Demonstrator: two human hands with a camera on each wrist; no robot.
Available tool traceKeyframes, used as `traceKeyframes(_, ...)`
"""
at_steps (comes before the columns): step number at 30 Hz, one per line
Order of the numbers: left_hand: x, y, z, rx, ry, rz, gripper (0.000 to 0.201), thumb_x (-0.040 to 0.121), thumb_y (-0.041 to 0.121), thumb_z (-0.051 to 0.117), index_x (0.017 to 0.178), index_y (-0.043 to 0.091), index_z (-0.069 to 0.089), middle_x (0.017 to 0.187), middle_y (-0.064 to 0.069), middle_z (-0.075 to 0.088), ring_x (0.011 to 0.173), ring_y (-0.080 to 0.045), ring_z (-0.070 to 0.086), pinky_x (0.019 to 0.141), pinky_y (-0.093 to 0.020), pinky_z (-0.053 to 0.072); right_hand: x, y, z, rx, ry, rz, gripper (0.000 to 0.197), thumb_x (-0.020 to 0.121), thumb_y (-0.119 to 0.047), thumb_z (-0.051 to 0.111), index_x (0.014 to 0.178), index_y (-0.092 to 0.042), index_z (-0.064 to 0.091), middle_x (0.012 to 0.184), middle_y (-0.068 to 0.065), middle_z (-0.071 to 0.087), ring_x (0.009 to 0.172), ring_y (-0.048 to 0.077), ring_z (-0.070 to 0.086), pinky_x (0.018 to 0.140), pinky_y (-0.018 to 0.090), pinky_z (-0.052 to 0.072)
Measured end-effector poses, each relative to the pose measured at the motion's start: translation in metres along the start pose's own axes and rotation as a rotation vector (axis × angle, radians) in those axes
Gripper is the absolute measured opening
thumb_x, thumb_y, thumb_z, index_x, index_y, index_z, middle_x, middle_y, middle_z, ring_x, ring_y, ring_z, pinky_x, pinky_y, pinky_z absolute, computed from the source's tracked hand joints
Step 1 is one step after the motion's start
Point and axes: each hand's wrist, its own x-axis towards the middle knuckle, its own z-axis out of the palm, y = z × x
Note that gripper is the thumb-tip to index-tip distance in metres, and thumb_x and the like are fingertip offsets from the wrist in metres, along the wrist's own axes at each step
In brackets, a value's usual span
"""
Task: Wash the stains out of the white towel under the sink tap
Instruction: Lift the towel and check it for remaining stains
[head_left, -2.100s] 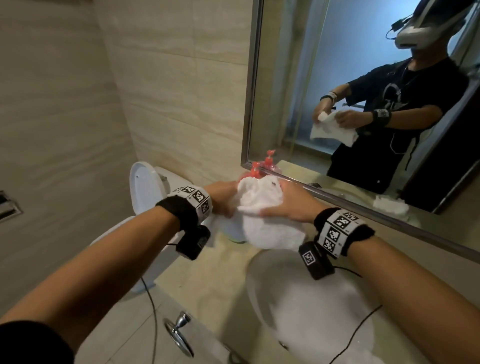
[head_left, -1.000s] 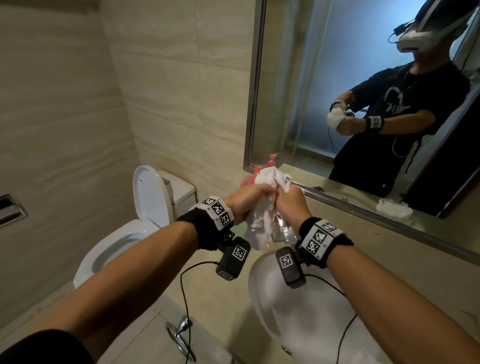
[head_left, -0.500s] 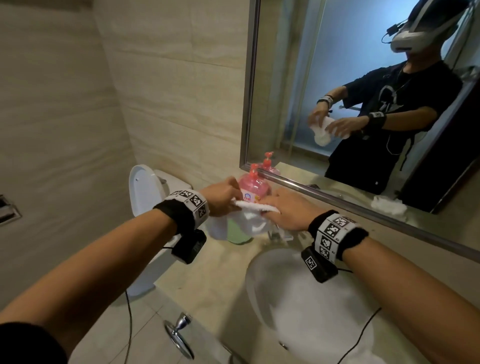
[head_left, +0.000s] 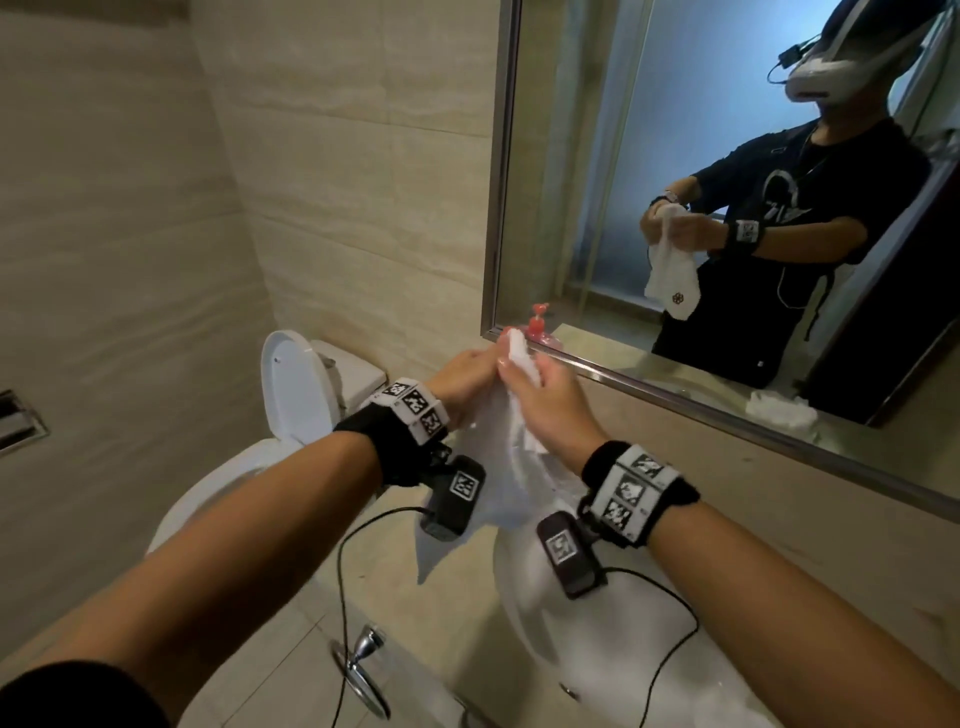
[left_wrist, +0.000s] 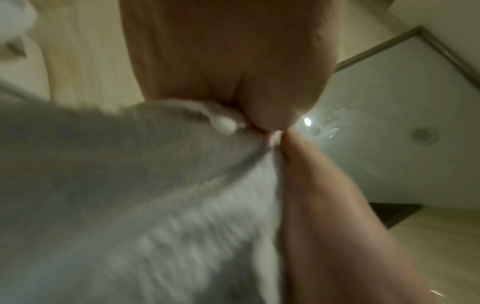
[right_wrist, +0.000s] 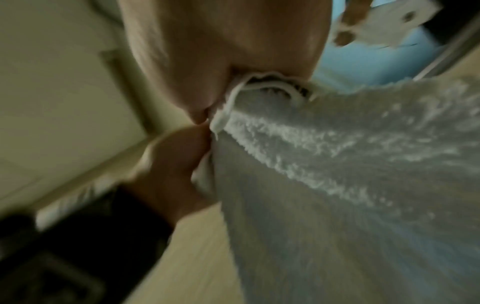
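Observation:
The white towel (head_left: 498, 467) hangs bunched between my two hands, above the left rim of the white sink (head_left: 587, 649). My left hand (head_left: 467, 376) grips its upper part from the left. My right hand (head_left: 540, 395) pinches the top from the right, close against the left one. A corner of cloth sticks up above the fingers. In the left wrist view the towel (left_wrist: 145, 185) fills the lower frame under my left hand (left_wrist: 259, 123). The right wrist view shows my right hand (right_wrist: 207, 115) gripping the towel's (right_wrist: 337, 174) hemmed edge. The tap is hidden.
A pink soap pump bottle (head_left: 540, 325) stands behind my hands against the mirror (head_left: 675, 156). A toilet (head_left: 291, 410) with its lid up is to the left. A chrome towel ring (head_left: 363, 670) hangs on the counter's front. A crumpled white cloth (head_left: 779, 413) shows in the mirror.
My hands came together again and rose with the towel bunched upright between them. Half a second ago they held it lower and spread apart, with the soap bottle showing.

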Motion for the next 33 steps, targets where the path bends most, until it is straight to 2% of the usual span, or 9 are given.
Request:
traceKeyframes(4, -0.003, 0.006, 0.020, 0.044, 0.011, 0.032, 0.043, 0.102, 0.037, 0.037, 0.086, 0.009, 0.065, 0.060, 0.000, 0.069, 0.054, -0.010, 0.067, 0.047, -0.022, 0.051, 0.014, -0.013, 0.002, -0.079, 0.199, 0.056, 0.042, 0.101, -0.053, 0.045, 0.091, -0.020, 0.069, 0.081, -0.004, 0.069, 0.075, 0.014, 0.064, 0.057, 0.024, 0.043)
traceKeyframes(8, 0.001, 0.013, 0.014, 0.127, 0.022, 0.064, 0.046, 0.103, 0.034, 0.037, 0.105, -0.002, 0.067, 0.101, -0.019, 0.071, 0.096, -0.032, 0.068, 0.089, -0.046, 0.056, 0.004, -0.001, 0.012, -0.170, 0.163, -0.084, 0.052, 0.103, -0.055, 0.038, 0.095, -0.015, 0.070, 0.078, -0.002, 0.069, 0.069, 0.011, 0.065, 0.057, 0.023, 0.047)
traceKeyframes(13, -0.009, 0.013, 0.013, 0.070, -0.167, 0.044, 0.032, 0.095, 0.034, 0.051, 0.099, 0.007, 0.068, 0.083, -0.006, 0.073, 0.078, -0.018, 0.069, 0.065, -0.027, 0.056, 0.021, -0.005, -0.014, -0.206, 0.121, 0.013, 0.045, 0.104, -0.049, 0.042, 0.076, -0.021, 0.064, 0.077, -0.005, 0.066, 0.074, 0.013, 0.062, 0.061, 0.024, 0.043)
traceKeyframes(17, -0.007, 0.016, -0.012, 0.737, -0.308, 0.281, 0.022, 0.081, 0.024, 0.078, 0.094, 0.019, 0.061, 0.085, 0.005, 0.067, 0.070, 0.001, 0.061, 0.064, -0.006, 0.042, 0.023, -0.006, -0.032, -0.324, -0.061, -0.171, 0.038, 0.103, -0.044, 0.050, 0.073, -0.026, 0.063, 0.071, -0.010, 0.063, 0.062, -0.010, 0.057, 0.056, 0.008, 0.038)
traceKeyframes(19, -0.006, 0.013, -0.027, 1.108, -0.248, 0.228, 0.032, 0.079, 0.024, 0.079, 0.101, 0.010, 0.061, 0.096, -0.006, 0.068, 0.079, -0.015, 0.061, 0.063, -0.014, 0.043, 0.023, -0.005, -0.044, -0.368, -0.255, -0.130, 0.030, 0.093, -0.053, 0.064, 0.080, -0.027, 0.066, 0.073, -0.003, 0.069, 0.060, -0.007, 0.061, 0.056, 0.012, 0.043)
traceKeyframes(21, -0.003, 0.005, -0.038, 1.269, -0.254, 0.162, 0.029, 0.084, 0.025, 0.072, 0.105, 0.007, 0.063, 0.100, -0.013, 0.067, 0.085, -0.025, 0.060, 0.068, -0.026, 0.044, 0.026, -0.003, -0.057, -0.531, -0.449, -0.124, 0.026, 0.076, -0.054, 0.081, 0.084, -0.034, 0.065, 0.076, -0.012, 0.071, 0.064, -0.005, 0.063, 0.054, 0.010, 0.043)
traceKeyframes(24, 0.000, -0.003, -0.050, 1.178, -0.306, 0.103, 0.029, 0.088, 0.037, 0.069, 0.097, 0.009, 0.065, 0.088, -0.013, 0.067, 0.070, -0.021, 0.055, 0.061, -0.028, 0.046, 0.028, 0.008, -0.071, -0.830, -0.535, -0.152, 0.027, 0.078, -0.050, 0.081, 0.079, -0.031, 0.061, 0.072, -0.018, 0.062, 0.062, -0.007, 0.057, 0.051, 0.011, 0.037)
traceKeyframes(28, 0.002, -0.013, -0.052, 0.703, -0.148, 0.098, 0.041, 0.089, 0.055, 0.060, 0.087, 0.016, 0.070, 0.068, 0.004, 0.064, 0.056, -0.013, 0.054, 0.053, -0.021, 0.041, 0.022, 0.024, -0.080, -0.485, -0.308, 0.036, 0.036, 0.087, -0.049, 0.073, 0.068, -0.021, 0.063, 0.048, -0.015, 0.059, 0.039, -0.003, 0.049, 0.040, 0.010, 0.035)
traceKeyframes(33, 0.010, -0.003, -0.005, 0.168, 0.054, 0.064, 0.069, 0.093, 0.063, 0.045, 0.106, 0.001, 0.070, 0.105, -0.016, 0.071, 0.095, -0.030, 0.069, 0.088, -0.043, 0.056, 0.008, 0.011, -0.019, -0.071, 0.058, 0.094, 0.039, 0.095, -0.053, 0.059, 0.090, -0.016, 0.071, 0.074, -0.005, 0.072, 0.063, 0.009, 0.068, 0.055, 0.023, 0.049)
